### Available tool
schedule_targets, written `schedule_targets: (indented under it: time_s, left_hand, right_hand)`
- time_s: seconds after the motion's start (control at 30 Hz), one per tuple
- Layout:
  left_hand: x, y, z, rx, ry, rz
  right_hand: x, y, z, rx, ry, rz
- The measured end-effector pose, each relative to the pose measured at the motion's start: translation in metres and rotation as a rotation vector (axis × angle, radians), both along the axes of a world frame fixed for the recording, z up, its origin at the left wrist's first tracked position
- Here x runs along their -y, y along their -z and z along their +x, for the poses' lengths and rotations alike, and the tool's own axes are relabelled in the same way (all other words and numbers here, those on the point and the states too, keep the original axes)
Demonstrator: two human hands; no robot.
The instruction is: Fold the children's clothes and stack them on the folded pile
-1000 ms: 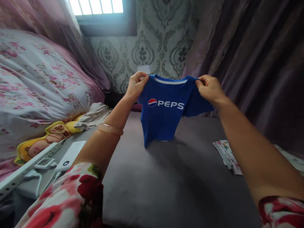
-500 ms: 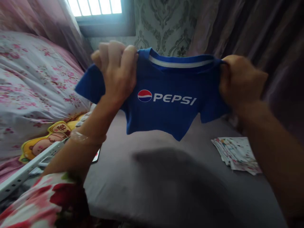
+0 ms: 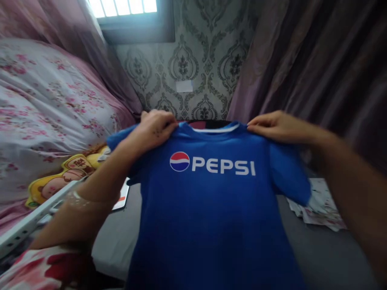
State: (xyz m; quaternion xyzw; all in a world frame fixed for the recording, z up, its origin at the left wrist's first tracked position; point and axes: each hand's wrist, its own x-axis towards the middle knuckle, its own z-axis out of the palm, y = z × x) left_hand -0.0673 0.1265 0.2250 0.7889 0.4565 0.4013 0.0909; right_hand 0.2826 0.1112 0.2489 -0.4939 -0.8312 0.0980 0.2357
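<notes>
A blue T-shirt point(image 3: 211, 209) with a round red, white and blue logo and the word PEPSI spreads out before me, its printed side up. My left hand point(image 3: 155, 128) is closed on its left shoulder, beside the collar. On the other side of the collar, my right hand point(image 3: 272, 125) pinches the right shoulder between thumb and fingers. Both short sleeves hang outward past my hands. The hem runs out of view at the bottom. Beneath the shirt lies a grey sheet-covered surface point(image 3: 326, 257), largely hidden by it.
A folded pile of white printed cloth or paper point(image 3: 325, 205) lies at right, partly behind my right arm. To the left are a tablet-like device point(image 3: 122, 197), a white metal rail point(image 3: 18, 237), a yellow cartoon cushion point(image 3: 45, 187) and floral bedding point(image 3: 54, 96). Curtains point(image 3: 290, 60) flank the patterned wall.
Both hands have come down and closer together, still gripping the shoulders. The shirt, earlier lifted with its lower part swung away, now extends down toward me with its front spread out.
</notes>
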Motion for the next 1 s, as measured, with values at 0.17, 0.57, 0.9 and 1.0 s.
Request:
schedule_targets:
  time_s: [0.17, 0.57, 0.9, 1.0]
  left_hand:
    - [-0.07, 0.12, 0.013, -0.398, -0.12, -0.352]
    - [-0.118, 0.262, 0.04, -0.507, -0.239, -0.355]
    - [-0.167, 0.274, 0.047, -0.65, -0.264, -0.212]
    - [-0.18, 0.275, 0.05, -0.606, -0.283, -0.228]
  right_hand:
    - [-0.044, 0.104, -0.01, 0.204, 0.109, -0.182]
    - [-0.094, 0.248, -0.004, 0.442, 0.239, -0.271]
    - [-0.141, 0.265, 0.0, 0.6, 0.234, -0.23]
    - [-0.154, 0.265, 0.001, 0.548, 0.245, -0.236]
